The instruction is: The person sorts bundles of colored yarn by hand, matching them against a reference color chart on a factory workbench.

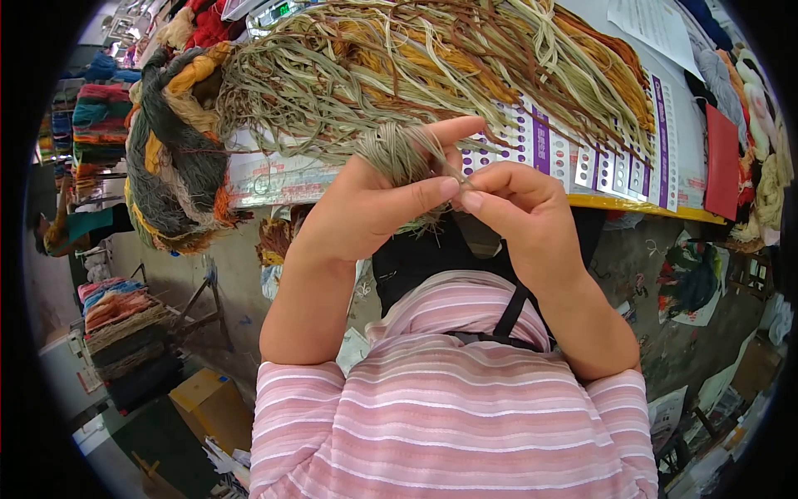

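A bundle of grey-green yarn (pixel 391 154) is wound around my left hand (pixel 366 195), whose index finger points out to the right. The thumb of that hand presses near a thin strand by the fingertips of my right hand (pixel 515 200). My right thumb and index finger pinch the same strand close to the left thumb. Behind both hands, a wide spread of loose yarn (pixel 332 79) in green, cream, mustard and brown covers the table. Some fingers of the left hand are hidden behind the yarn.
Printed cards with purple strips (pixel 540 141) lie under the yarn on the table (pixel 287 187). Dark grey and yellow skeins (pixel 170 150) hang at the left edge. A red folder (pixel 721 162) is at the right. A person (pixel 79 220) and a cardboard box (pixel 212 407) are at left.
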Available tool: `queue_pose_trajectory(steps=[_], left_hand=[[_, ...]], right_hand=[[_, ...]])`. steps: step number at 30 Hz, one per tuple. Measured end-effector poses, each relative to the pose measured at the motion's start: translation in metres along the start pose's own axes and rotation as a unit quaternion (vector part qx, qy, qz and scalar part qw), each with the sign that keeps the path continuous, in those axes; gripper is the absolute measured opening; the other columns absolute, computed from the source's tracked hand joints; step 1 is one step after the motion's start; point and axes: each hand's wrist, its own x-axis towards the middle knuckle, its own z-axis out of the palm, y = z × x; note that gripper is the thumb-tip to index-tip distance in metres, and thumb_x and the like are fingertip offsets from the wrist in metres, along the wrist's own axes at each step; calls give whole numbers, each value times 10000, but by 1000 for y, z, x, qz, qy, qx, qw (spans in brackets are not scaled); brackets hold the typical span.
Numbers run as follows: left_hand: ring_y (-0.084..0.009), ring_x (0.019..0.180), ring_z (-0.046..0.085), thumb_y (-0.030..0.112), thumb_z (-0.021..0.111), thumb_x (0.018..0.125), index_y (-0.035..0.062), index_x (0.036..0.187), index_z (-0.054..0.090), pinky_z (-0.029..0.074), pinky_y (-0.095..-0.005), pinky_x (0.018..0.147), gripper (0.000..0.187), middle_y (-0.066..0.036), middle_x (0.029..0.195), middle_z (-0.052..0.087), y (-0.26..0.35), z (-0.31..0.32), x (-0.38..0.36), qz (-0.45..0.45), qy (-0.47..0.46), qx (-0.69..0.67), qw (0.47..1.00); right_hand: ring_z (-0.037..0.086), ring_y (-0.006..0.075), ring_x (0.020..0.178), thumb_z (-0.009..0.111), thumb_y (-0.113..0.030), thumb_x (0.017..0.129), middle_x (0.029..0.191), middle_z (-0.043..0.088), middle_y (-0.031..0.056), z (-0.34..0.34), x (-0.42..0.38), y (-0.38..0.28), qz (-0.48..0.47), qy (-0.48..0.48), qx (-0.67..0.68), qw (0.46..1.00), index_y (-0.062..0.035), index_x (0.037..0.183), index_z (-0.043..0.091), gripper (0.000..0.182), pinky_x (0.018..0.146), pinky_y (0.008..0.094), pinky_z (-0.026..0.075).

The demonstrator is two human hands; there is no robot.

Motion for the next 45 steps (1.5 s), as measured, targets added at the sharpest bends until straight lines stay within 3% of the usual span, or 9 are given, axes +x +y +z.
queue_pose_trajectory(steps=[6, 11, 13, 17, 23, 28, 30, 37, 45], left_hand=[[-75, 772, 504, 112, 628, 823, -124, 1331, 395, 380, -231, 708, 607, 24, 769, 522, 2, -3, 3, -1, -31, -12, 999], [-91, 503, 488, 138, 614, 812, -167, 1283, 411, 329, -225, 439, 597, 12, 569, 497, -1, -35, -4, -79, -218, -179, 956], [-59, 387, 386, 139, 623, 807, -164, 1037, 594, 250, -252, 352, 382, -25, 511, 480, -13, -58, -1, 96, -332, -150, 926], [-51, 415, 285, 212, 304, 1015, -6, 1209, 477, 269, -218, 380, 339, 46, 518, 286, 4, -157, -70, 209, -147, -330, 909], [-50, 425, 186, 175, 251, 1030, -19, 1436, 249, 184, -217, 403, 450, 55, 532, 236, 44, -276, -167, 233, 168, -411, 865], [-43, 445, 222, 142, 315, 1006, -26, 1403, 313, 208, -215, 414, 431, 53, 561, 252, 78, -352, -217, 325, 211, -416, 823], [-46, 459, 249, 108, 371, 978, -29, 1409, 301, 238, -216, 417, 457, 45, 590, 285, 86, -271, -166, 321, 156, -401, 844], [3, 447, 281, 174, 569, 912, -17, 1314, 443, 206, -172, 348, 463, 87, 606, 351, -17, -25, 22, -86, 107, -153, 979], [-24, 458, 286, 126, 528, 875, 11, 1056, 555, 208, -195, 403, 215, 74, 608, 377, -82, 33, 72, -237, 128, 11, 963]], right_hand=[[533, 39, 700, 619, -11, 839, 797, 625, 17, -6, 4, 2, -22, 28, 58, 998, 8, 865, 633, 35, 630, 179, 408], [531, 56, 636, 686, -87, 805, 780, 635, 58, -42, 1, -33, 25, -219, 28, 975, 24, 855, 645, 128, 554, 202, 405], [503, 76, 558, 729, -135, 769, 758, 640, 94, -87, -7, -49, -36, -325, 21, 945, 38, 859, 654, 208, 462, 236, 385], [239, 59, 462, 422, -156, 992, 664, 275, -15, -212, -91, -99, -119, 4, 242, 963, -32, 908, 496, 168, 372, 215, 201], [200, 61, 489, 392, -112, 998, 679, 235, -35, -436, -290, -151, -205, 217, 246, 922, 12, 1312, 444, 342, 409, 216, 170], [191, 64, 461, 421, -113, 982, 609, 209, -37, -543, -426, -206, -348, 568, 69, 742, 23, 1330, 419, 373, 402, 220, 168], [203, 56, 474, 418, -90, 972, 618, 229, -39, -498, -385, -214, -289, 389, 48, 874, 42, 1363, 370, 415, 399, 212, 185], [353, 4, 565, 604, -177, 868, 747, 515, -46, -177, -48, -63, -77, 266, -59, 959, 16, 1052, 647, 271, 446, 164, 249], [549, 105, 582, 697, -103, 767, 680, 622, 47, -108, 31, 35, -139, 196, -475, 847, 7, 829, 696, 126, 550, 245, 432]])
